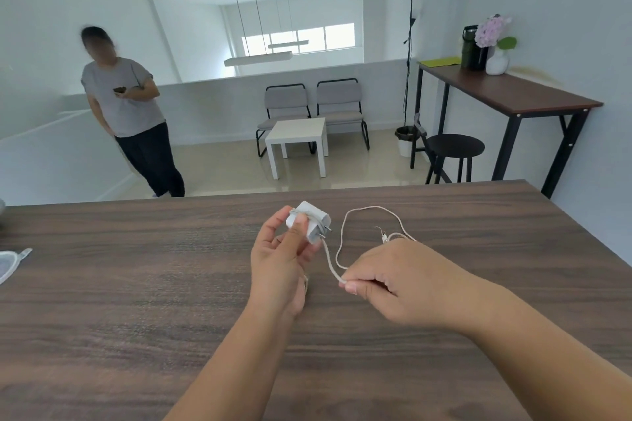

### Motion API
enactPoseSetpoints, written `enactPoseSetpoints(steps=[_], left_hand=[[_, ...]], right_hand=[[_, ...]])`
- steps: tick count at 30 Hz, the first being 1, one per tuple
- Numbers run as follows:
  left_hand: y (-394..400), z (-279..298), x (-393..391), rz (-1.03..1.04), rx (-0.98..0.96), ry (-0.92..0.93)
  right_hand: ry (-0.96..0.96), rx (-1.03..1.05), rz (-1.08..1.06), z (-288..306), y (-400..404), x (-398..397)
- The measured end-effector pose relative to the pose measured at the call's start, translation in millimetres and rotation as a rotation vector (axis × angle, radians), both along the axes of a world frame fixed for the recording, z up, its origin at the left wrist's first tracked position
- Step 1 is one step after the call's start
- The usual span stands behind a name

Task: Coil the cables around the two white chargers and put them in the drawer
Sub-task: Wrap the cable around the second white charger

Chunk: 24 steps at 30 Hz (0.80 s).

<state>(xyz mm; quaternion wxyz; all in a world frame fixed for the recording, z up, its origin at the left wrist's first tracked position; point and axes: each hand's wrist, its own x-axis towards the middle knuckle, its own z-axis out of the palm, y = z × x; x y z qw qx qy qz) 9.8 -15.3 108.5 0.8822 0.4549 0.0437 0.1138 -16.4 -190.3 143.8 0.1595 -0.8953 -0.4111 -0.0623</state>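
left hand [280, 260] grips charger [309, 222] | right hand [393, 280] pinches cable [337, 249]

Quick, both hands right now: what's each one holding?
Left hand: closed on the white charger, held above the table.
Right hand: pinching the charger's cable between fingertips.

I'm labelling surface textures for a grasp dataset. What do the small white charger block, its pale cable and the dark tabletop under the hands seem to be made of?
The small white charger block looks like smooth matte plastic, with two metal prongs. Its pale cable looks ropey and dull, possibly braided fabric; blur leaves that open. The dark tabletop shows streaked brown grain with little shine, so wood or a wood-look laminate.
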Motion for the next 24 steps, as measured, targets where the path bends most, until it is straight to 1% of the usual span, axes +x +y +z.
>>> enactPoseSetpoints(steps=[2,3,6,8,11,13,16,18,20,22,24], left_hand=[[-3,-3,-2,0.015,0.106,-0.003],[-4,-6,-3,0.038,0.205,-0.025],[-3,-14,-8,0.116,0.61,-0.179],[-1,-15,-11,0.131,0.816,-0.295],[8,-10,-11,0.08,0.977,-0.379],[16,-5,-10,-0.009,1.073,-0.447],[23,3,-7,-0.193,1.15,-0.452],[25,6,-6,-0.281,1.214,-0.445],[27,8,-6,-0.374,1.213,-0.434],[30,10,-6,-0.484,1.098,-0.368],[32,11,-6,-0.588,0.914,-0.296]], right_hand=[[-0.013,-0.011,0.001,2,2,-1],[-0.021,-0.005,-0.01,4,1,1],[-0.046,0.045,-0.075,18,-8,10],[-0.049,0.047,-0.117,28,-19,18],[-0.035,0.016,-0.133,35,-35,30],[-0.041,-0.004,-0.11,35,-39,40],[-0.051,-0.004,-0.097,31,-40,52],[-0.138,0.009,-0.101,31,-41,55],[-0.187,0.029,-0.081,32,-42,55],[-0.121,0.106,-0.053,30,-43,57],[-0.091,0.175,-0.045,22,-44,60]])
